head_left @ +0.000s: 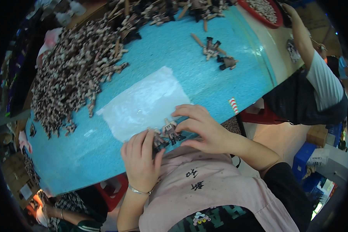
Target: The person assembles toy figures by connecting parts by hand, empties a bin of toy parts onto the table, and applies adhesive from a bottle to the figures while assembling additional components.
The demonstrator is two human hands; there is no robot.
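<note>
A blue tabletop [236, 42] bends across the workroom, with a large pile of small brown-and-cream pieces [73, 73] at its left and more figures on sticks [162, 13] along the far edge. A red basin [241, 5] of pale bits sits at the far right, near a seated co-worker's sleeve [325, 81].

At the near edge lie two small brown-and-cream figures with dark feet, side by side. The left hand [139, 158] bends over the left figure [159, 141], its fingertips and thumb around it; how tightly they close cannot be told. The right hand [201, 129] has its fingers curved and parted from the thumb, beside the right figure [171, 132]; whether it pinches anything is unclear. A whitish sheet [143, 100] lies flat just beyond them.

Writing shows mainly on clothing: dark characters run down the pink apron [174, 193], with green block letters (and a pink cartoon head among them) on dark cloth [216, 222] below. A white package [318, 156] at the right bears print too small to read.
</note>
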